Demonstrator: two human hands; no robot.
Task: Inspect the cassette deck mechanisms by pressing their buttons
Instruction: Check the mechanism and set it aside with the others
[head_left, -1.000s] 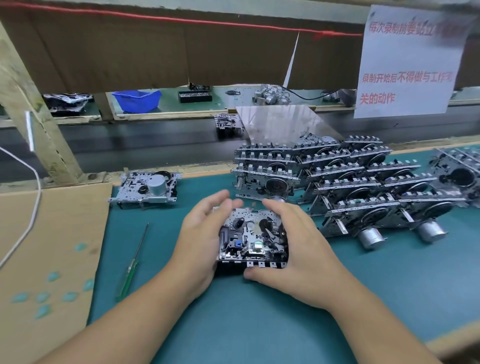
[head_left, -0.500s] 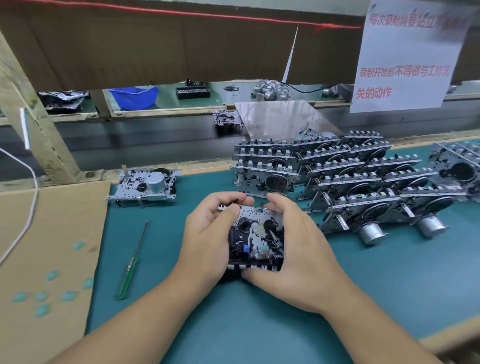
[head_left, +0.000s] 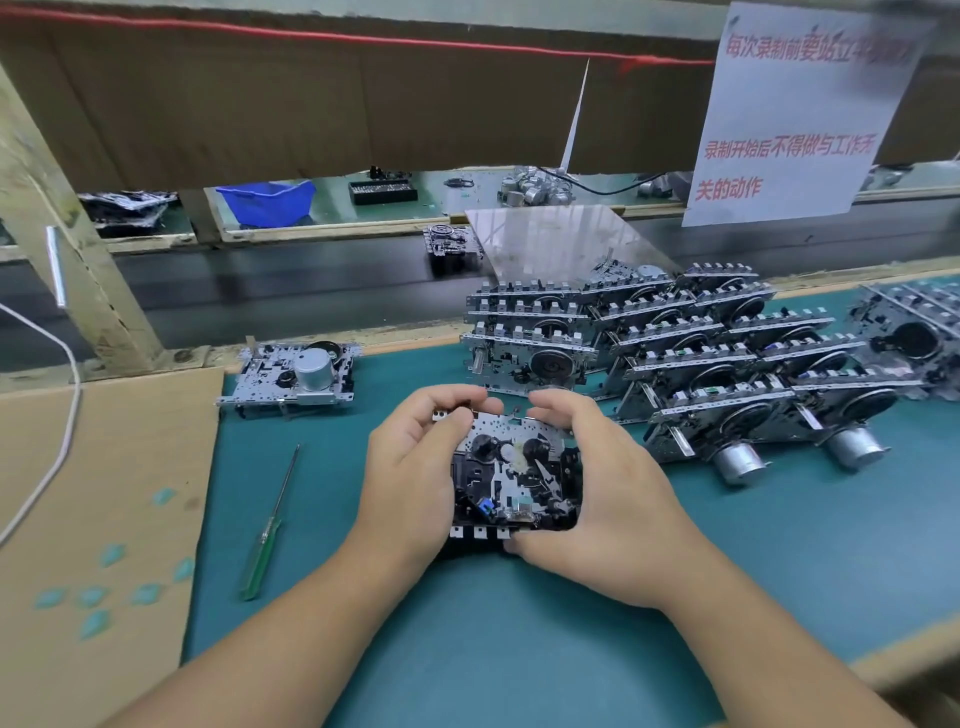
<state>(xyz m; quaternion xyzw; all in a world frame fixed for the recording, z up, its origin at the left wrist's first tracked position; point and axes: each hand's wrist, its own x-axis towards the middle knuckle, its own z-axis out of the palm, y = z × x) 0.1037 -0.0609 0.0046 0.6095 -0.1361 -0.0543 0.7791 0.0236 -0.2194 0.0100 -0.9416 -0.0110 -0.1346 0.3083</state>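
Observation:
A cassette deck mechanism (head_left: 514, 480), black and silver with two reel hubs facing up, sits between my hands above the green mat (head_left: 519, 639). My left hand (head_left: 415, 467) grips its left side, fingers curled over the far edge by the buttons. My right hand (head_left: 597, 493) grips the right side, fingers hooked over the far edge and thumb under the near edge. White button tabs show along the near edge. Several more mechanisms (head_left: 675, 353) stand stacked in rows at the right.
A single mechanism with a silver motor (head_left: 296, 376) lies at the left rear of the mat. A green-handled screwdriver (head_left: 267, 530) lies left of my hands. Cardboard (head_left: 93, 519) covers the left bench. A conveyor belt (head_left: 260, 291) and a paper sign (head_left: 789, 114) are behind.
The mechanism has been tilted up toward me, its near edge raised. My left fingers curled further over its far edge and both hands closed in around it.

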